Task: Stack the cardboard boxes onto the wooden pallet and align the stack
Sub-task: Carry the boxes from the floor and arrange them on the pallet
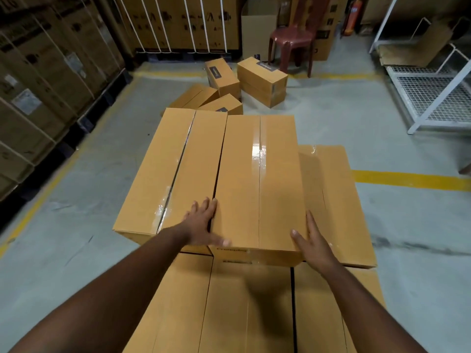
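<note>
A stack of long tan cardboard boxes fills the middle of the head view; the pallet beneath is hidden. On the top layer lie a left box and a middle box, side by side. My left hand lies flat with straight fingers against the middle box's near left corner, at the seam between the two. My right hand presses flat against that box's near right corner. A lower box sticks out to the right. More boxes of the lower layer lie close beneath my arms.
Several loose boxes lie on the grey floor beyond the stack. A brown plastic chair stands behind them. Strapped carton walls line the left side and back. A white wire rack stands at the right, beside a yellow floor line.
</note>
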Available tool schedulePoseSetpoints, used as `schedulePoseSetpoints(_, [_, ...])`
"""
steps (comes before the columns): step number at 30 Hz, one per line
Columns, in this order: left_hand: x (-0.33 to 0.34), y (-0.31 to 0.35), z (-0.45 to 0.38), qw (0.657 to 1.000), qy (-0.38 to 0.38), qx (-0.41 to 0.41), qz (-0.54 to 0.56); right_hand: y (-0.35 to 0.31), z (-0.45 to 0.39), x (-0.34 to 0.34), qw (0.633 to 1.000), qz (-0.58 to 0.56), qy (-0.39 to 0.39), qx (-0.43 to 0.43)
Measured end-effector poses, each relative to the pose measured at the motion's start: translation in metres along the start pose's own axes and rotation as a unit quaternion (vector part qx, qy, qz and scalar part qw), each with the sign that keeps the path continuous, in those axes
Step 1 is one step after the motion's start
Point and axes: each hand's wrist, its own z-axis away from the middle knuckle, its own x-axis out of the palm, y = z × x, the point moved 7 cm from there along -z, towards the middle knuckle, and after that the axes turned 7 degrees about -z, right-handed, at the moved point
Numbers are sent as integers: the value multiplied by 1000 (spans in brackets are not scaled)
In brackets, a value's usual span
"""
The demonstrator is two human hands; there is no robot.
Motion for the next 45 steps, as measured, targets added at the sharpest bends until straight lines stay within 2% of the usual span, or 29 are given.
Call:
schedulePoseSetpoints(2, [11,-3,9,994,-12,32,-108,-1,7,8,997,79,-14,-9])
schedulePoseSetpoints(5, [19,-13,19,983,61,18,-172,-8,11,21,981,189,-39,-26])
schedulePoseSetpoints(8, [19,-15,18,983,108,34,-146,-16,6,24,978,202,-33,-31])
schedulePoseSetpoints(13, [18,-13,17,979,127,59,-149,-19,3,20,977,210,-21,-22])
schedulePoseSetpoints(18, [17,-9,10,984,114,51,-127,-24,2,19,976,216,0,-28])
schedulePoseSetpoints(24, [24,-8,6,983,143,31,-108,-27,4,21,967,256,-2,-20])
schedulePoseSetpoints(31, [28,10,36,983,182,27,-24,-29,43,41,938,337,69,-46])
schedulePoseSetpoints(34, [38,14,82,971,219,12,95,-32,85,53,948,283,116,-92])
schedulePoseSetpoints(36, [53,13,121,964,232,13,133,-33,121,69,961,216,122,-125])
schedulePoseSetpoints(40, [80,4,192,960,236,9,150,-39,179,106,983,122,72,-119])
schedulePoseSetpoints(45, [75,-24,256,948,252,-2,196,-78,226,151,984,105,41,-136])
